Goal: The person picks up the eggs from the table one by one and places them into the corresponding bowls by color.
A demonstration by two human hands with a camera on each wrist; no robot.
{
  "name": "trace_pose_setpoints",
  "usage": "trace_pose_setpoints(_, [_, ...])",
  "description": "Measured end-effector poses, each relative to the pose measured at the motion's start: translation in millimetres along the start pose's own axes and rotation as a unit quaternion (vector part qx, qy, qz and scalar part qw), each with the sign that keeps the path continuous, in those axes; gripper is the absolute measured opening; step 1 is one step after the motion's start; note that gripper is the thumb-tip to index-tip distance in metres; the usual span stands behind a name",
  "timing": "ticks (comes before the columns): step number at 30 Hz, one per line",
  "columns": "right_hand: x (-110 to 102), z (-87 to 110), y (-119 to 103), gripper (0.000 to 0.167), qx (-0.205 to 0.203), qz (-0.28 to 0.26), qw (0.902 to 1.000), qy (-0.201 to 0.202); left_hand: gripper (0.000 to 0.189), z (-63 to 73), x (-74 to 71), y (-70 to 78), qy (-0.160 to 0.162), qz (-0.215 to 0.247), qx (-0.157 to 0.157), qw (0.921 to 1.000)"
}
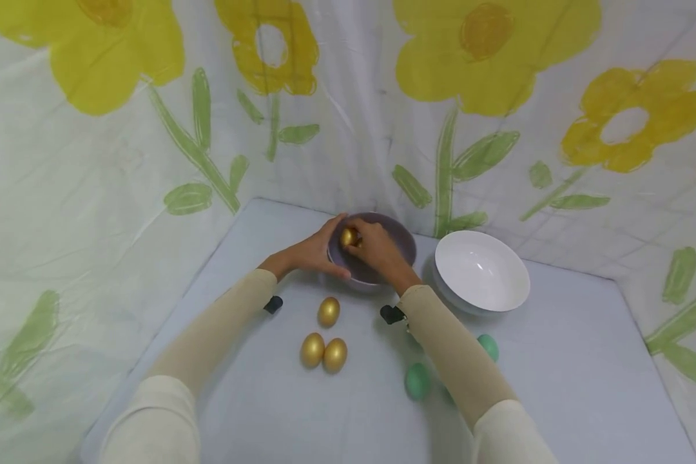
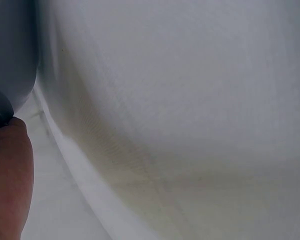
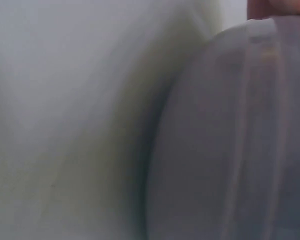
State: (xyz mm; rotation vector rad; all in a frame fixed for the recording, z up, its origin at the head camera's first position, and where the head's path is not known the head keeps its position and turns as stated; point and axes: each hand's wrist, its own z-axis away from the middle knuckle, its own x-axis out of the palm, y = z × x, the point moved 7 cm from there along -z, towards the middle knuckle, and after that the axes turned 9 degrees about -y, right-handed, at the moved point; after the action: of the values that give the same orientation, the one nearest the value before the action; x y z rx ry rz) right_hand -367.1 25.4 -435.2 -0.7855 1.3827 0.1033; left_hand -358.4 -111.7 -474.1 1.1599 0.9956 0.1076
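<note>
Inside the purple-grey bowl (image 1: 373, 277), my right hand (image 1: 377, 248) pinches a gold egg (image 1: 348, 237) between thumb and fingers. My left hand (image 1: 313, 251) grips the bowl's left side, thumb along the near rim and fingers at the far rim. On the table in front of the bowl lie three more gold eggs, one gold egg (image 1: 328, 312) nearest it and a touching pair (image 1: 312, 350). The left wrist view catches part of the left hand (image 2: 10, 185) against the bowl (image 2: 12, 45). Much of the right wrist view is bowl wall (image 3: 205, 150).
A white bowl (image 1: 481, 270) stands right of the purple-grey one. Green eggs (image 1: 417, 381) lie around and partly under the right forearm, some half hidden by it. Behind the pale table (image 1: 255, 412) hangs a flower-printed curtain (image 1: 348, 129).
</note>
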Motion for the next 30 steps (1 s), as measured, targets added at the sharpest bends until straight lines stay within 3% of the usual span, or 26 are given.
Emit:
trace_pose_setpoints(7, [9.8, 0.8, 7.7, 0.045, 0.018, 0.015, 0.9991, -0.034, 0.153, -0.6, 0.9, -1.3, 0.002, -0.002, -0.004, 1.0000])
trace_pose_setpoints(30, [7.3, 5.3, 9.0, 0.057, 0.047, 0.035, 0.9979, -0.028, 0.159, -4.2, -1.9, -2.5, 0.012, -0.012, 0.004, 0.9998])
